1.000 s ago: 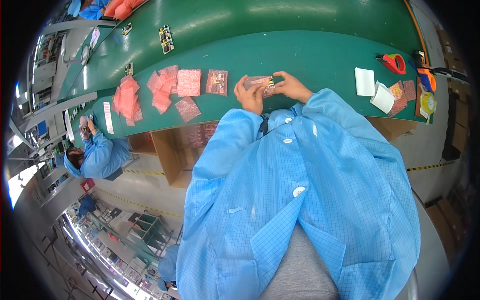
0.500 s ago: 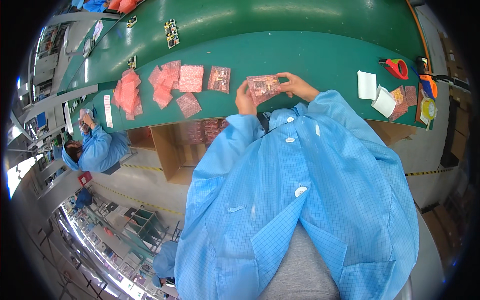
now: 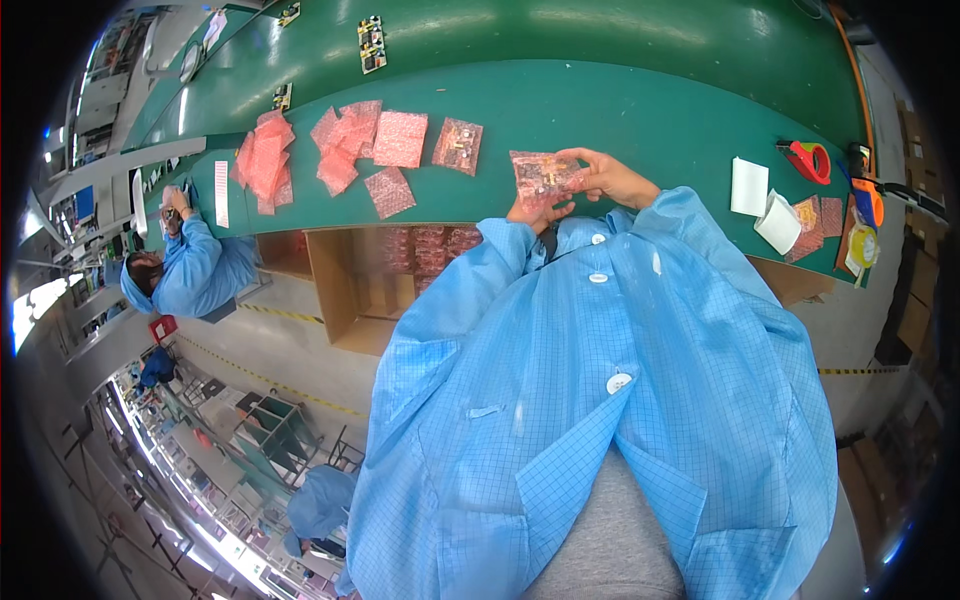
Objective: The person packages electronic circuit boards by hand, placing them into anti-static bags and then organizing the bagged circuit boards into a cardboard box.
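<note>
Over the green bench I hold a pink bubble-wrap bag with a circuit board showing through it. My right hand pinches the bag's right side between thumb and fingers. Below the near edge, my left hand grips the bag from underneath, its fingers partly hidden. Another bagged circuit board lies to the left on the bench. Next to it is a flat pink bubble bag, with a single bag nearer me and loose piles of bags farther left.
Bare circuit boards lie at the far left of the green bench. A red tape dispenser, white packets and a tape roll are at right. Below the bench, a cardboard box holds pink bags. A co-worker sits at left.
My left hand has slid from the bag's left side to below its near edge. The bag stays in both hands, and the view has shifted slightly.
</note>
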The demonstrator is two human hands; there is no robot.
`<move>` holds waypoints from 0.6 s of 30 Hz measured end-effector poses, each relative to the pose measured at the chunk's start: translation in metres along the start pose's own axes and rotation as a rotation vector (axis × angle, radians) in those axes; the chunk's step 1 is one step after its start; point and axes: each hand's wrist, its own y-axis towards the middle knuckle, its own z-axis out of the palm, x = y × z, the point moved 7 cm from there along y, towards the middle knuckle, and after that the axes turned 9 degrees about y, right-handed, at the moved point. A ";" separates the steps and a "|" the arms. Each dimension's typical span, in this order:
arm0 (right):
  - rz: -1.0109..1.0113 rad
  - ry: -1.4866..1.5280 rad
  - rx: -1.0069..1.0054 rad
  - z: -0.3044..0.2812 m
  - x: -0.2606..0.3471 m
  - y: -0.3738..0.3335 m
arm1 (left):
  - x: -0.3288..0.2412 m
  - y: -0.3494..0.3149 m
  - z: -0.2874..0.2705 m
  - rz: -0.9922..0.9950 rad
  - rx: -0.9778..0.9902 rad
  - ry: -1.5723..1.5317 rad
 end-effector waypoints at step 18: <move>-0.162 -0.610 0.040 -0.043 -0.018 0.092 | 0.001 -0.010 -0.036 -0.144 -0.277 0.042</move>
